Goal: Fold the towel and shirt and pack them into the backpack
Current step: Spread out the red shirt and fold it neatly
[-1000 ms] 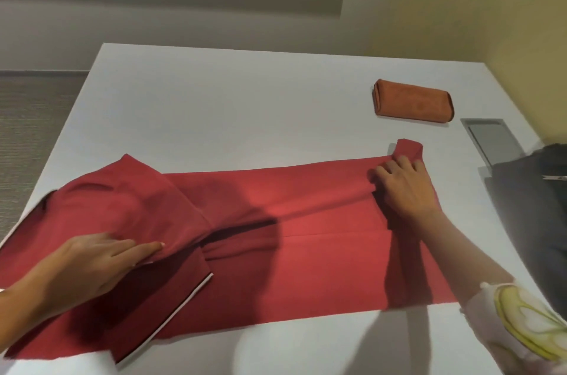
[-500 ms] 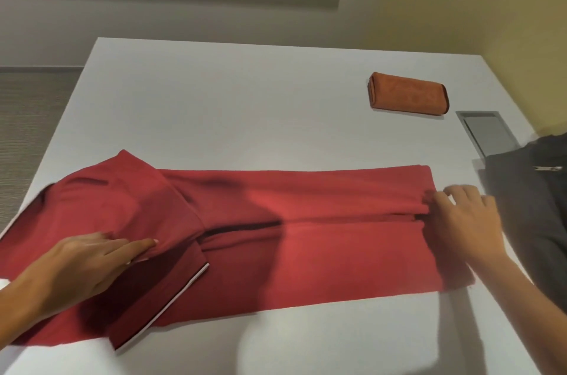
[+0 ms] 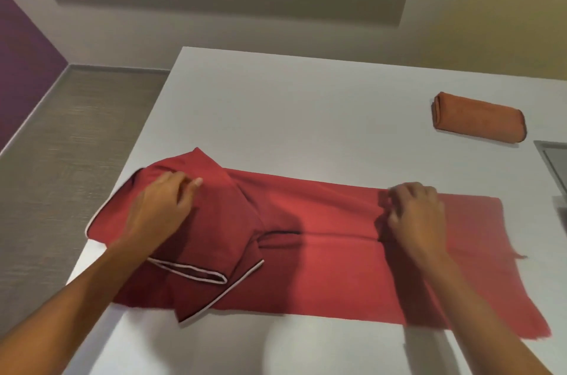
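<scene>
Because the shirt (image 3: 306, 255) lies in a long band across the table (image 3: 276, 113), each hand steadies one end, likely for a crosswise fold. The left hand (image 3: 159, 209) rests on the collar end, its fingers (image 3: 187, 187) bent; whether they pinch cloth I cannot tell. The right hand (image 3: 414, 218) bunches cloth under curled fingers (image 3: 399, 193). The rolled towel (image 3: 478, 119) lies well apart.

Left hand (image 3: 162, 205), right hand (image 3: 414, 215): bare; forearms bare to frame edge.

Red shirt (image 3: 322, 267): one
Orange towel (image 3: 478, 121): one
Hands: two, left hand (image 3: 162, 205) and right hand (image 3: 417, 215)
White table (image 3: 291, 113): one
</scene>
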Motion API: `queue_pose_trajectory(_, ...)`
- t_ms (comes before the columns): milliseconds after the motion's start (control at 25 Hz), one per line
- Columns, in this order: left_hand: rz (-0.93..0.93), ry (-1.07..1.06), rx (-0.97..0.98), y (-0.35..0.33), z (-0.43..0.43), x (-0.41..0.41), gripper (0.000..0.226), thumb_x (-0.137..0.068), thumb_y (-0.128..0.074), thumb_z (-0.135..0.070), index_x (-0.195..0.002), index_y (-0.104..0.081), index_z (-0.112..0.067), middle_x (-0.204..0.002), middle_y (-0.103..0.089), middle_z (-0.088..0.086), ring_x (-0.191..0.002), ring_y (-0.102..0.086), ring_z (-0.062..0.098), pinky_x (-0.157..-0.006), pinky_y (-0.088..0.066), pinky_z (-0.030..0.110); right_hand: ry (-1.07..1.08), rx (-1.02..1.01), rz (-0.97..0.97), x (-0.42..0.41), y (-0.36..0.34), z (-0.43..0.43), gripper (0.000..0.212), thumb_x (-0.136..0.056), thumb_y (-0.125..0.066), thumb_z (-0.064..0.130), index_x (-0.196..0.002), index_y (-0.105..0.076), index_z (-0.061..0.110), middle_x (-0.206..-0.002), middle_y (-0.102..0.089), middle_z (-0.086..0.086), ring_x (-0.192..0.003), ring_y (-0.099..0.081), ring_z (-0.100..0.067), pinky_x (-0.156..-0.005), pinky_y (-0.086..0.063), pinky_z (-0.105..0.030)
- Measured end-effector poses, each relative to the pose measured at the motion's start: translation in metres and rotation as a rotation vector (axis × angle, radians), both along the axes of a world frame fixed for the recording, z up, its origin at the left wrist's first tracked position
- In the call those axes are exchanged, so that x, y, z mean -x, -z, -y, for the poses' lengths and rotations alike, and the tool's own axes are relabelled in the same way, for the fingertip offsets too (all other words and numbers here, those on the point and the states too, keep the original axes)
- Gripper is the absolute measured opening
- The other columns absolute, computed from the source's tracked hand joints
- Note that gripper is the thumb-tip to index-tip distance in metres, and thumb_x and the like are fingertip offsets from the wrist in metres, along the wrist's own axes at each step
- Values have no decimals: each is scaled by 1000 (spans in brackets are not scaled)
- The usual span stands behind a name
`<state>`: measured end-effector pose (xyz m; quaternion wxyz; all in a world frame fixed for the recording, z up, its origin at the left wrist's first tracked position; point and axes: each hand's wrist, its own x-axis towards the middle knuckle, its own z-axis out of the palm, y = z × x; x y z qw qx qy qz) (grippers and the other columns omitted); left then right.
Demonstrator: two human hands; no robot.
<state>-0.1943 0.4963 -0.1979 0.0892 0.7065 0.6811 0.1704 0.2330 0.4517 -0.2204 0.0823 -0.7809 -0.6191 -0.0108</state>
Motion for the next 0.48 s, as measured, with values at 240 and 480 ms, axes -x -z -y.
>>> queue_pose_trajectory(240, -8, -365, 348, 21, -55, -12, 76, -87, -43, -71, -117, -61, -3, -123, -60, 22, -116, -54, 39, -98, -43, 45, -299, -47, -163, 145, 18, -54, 20, -90, -57, 22, -107, -67, 19, -112, -64, -3, -105, -54, -28, -81, -40, -41)
queue_pose_trajectory(480, 197, -409, 402, 16, -82, -4, 50, -85, -59, -59, -85, -61, -10, -93, -67, 9, -94, -61, 33, -75, -45, 36, -436, 121, -148, 199, 33, -85, 34, -98, -47, 42, -114, -62, 17, -109, -60, -6, -105, -49, -28, -86, -36, -43)
